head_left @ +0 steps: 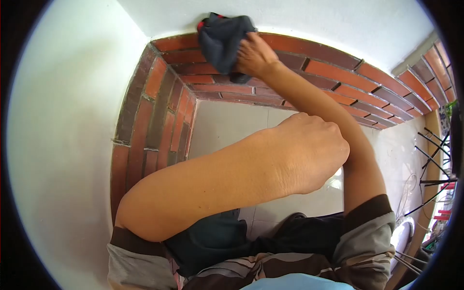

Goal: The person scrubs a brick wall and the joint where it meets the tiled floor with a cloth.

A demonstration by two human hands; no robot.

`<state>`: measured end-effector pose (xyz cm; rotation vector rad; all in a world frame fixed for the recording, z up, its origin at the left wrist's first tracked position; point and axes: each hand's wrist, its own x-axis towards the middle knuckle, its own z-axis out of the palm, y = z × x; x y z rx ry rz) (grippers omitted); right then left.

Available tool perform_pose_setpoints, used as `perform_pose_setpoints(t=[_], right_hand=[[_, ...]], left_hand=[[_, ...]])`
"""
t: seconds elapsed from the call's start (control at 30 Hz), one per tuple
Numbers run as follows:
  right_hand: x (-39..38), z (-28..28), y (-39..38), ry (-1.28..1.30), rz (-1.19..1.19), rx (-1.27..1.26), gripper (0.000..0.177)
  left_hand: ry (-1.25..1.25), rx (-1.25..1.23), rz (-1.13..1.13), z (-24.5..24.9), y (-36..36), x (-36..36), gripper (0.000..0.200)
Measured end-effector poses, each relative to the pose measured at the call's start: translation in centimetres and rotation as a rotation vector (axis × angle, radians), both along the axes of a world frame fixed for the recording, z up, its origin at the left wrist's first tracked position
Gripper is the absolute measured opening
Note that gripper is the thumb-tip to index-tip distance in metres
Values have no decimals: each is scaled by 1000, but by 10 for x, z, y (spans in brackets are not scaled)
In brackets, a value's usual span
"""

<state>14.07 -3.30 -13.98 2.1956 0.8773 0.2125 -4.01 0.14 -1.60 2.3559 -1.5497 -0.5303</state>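
Note:
My right hand [257, 54] reaches up to the brick-tiled wall and grips a dark cloth [224, 42] with small red patches at its edge. The cloth lies against the top row of bricks, close to the corner, and hides part of the tiles; hand and cloth look slightly blurred. Closer to the camera, my left hand [314, 152] is closed in a fist, back of the hand up, in front of my right forearm. Its fingers curl out of sight, so whatever they hold, if anything, is hidden.
Red and brown brick tiles [333, 77] line the lower walls, below white plaster [63, 121]. Pale floor tiles [227, 116] lie beneath my arms. On the right stand thin black metal legs [432, 152], near a round white-rimmed object [403, 237].

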Motion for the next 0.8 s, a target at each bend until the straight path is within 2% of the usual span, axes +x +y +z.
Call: perform_pose_setpoints(t=[0.03,0.07,0.1,0.17,0.23,0.27,0.3,0.43,0.53,0.57,0.67,0.77,0.8], right_hand=[[-13,9,-13,0,-22,-18,48],[-18,-7,-42,-191,103,96,41],[3,-42,-74,-406,178,39,47],[-19,-45,-104,-172,48,201,58],[-22,-42,-102,-179,106,403,59],[-25,-39,-96,-176,129,509,60],[-29,-33,-83,-329,109,296,60],[-6,-35,-13,40,133,385,60],[5,-22,61,-3,211,135,56],[5,-10,84,30,202,45,54],[-3,5,121,-45,241,68,49],[3,-16,115,-406,371,278,46],[4,-18,108,-308,310,238,47]], left_hand=[[-1,-27,12,-1,4,0,24],[-2,-54,23,-3,8,1,23],[-2,-82,35,-4,12,1,22],[-20,-116,25,-6,18,0,20],[-43,-85,19,1,21,0,16],[-87,-125,6,4,22,1,15],[-134,-161,-12,7,23,2,14],[-380,-426,-1,5,13,10,11],[-412,-592,82,2,3,11,10],[-399,-520,110,6,0,11,16],[-387,-599,108,11,2,15,14],[-431,-680,149,9,0,19,14],[-426,-704,159,7,-2,20,14]])
